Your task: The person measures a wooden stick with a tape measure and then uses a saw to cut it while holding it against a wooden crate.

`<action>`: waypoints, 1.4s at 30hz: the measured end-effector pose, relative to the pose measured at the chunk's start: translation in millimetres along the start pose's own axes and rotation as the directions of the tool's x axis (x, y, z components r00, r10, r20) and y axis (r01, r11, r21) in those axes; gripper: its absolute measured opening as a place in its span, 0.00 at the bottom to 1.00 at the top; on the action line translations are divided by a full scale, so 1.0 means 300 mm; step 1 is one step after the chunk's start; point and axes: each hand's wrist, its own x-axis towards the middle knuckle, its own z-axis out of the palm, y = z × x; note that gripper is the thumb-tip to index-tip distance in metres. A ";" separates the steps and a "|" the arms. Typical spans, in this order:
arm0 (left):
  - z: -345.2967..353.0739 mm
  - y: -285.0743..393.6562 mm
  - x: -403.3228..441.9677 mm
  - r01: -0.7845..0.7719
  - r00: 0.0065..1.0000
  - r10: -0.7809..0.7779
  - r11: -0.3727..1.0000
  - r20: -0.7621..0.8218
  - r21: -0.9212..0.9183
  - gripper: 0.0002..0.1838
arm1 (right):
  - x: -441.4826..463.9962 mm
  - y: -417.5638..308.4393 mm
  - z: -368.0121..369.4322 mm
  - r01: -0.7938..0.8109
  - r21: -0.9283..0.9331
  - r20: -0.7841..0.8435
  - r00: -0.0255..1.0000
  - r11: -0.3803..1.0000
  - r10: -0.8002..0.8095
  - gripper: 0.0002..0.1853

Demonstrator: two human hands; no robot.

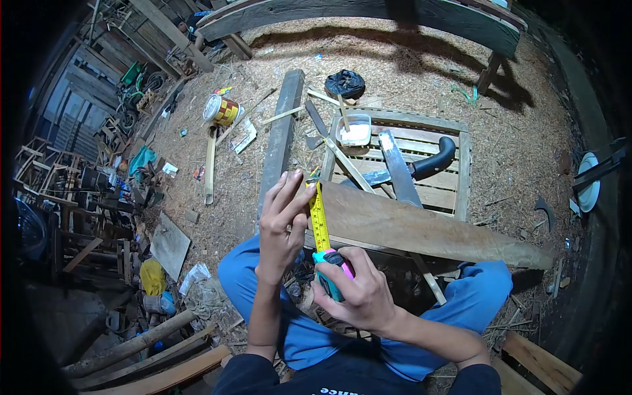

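Sitting low in blue trousers (471, 289) and a dark shirt (355, 372), with knees spread wide. Got a teal-and-pink tape measure (320, 220) right between those knees, clutched by its case in the right hand (359, 286), with fingers and thumb closed around it pretty snugly. Showing a short stretch of yellow blade, pointing away from the lap. Touching the far end of that blade with the fingertips of the left hand (280, 220), half curled; honestly can't tell whether pinching it or just pressing on it. Running right alongside the left end of a long wooden plank (421, 227), btw, lying crosswise in front of the lap and narrowing toward the right.

Just past that, spread over a slatted wooden panel (463, 171): a wide metal blade (397, 164) crossing a tool with a chunky black handle (440, 158), plus a tub (360, 117) of white stuff with a stick poking out. Off to the left of the panel, lying on sawdust-covered ground (520, 151), a grey beam (284, 128). Further out, a black plastic bag (344, 83) and a checked bucket (229, 113). Way at the back, a long timber on legs (316, 16).
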 end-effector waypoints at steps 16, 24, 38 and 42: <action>0.006 0.016 0.006 0.002 1.000 -0.002 0.997 0.007 0.071 0.24 | -0.015 -0.019 -0.007 -0.033 -0.071 0.085 0.996 0.997 0.039 0.20; 0.007 0.015 0.008 -0.004 1.000 0.005 0.999 -0.006 0.033 0.25 | -0.014 -0.019 -0.012 -0.029 -0.053 0.088 0.996 0.998 0.033 0.21; 0.006 0.017 0.013 -0.002 1.000 0.002 1.000 -0.022 0.007 0.24 | -0.001 -0.010 -0.030 0.014 -0.036 0.029 1.000 0.999 -0.013 0.22; 0.010 0.014 0.009 -0.002 1.000 0.002 1.000 -0.025 0.017 0.23 | -0.002 -0.002 -0.025 0.018 -0.031 0.027 0.999 0.999 -0.017 0.23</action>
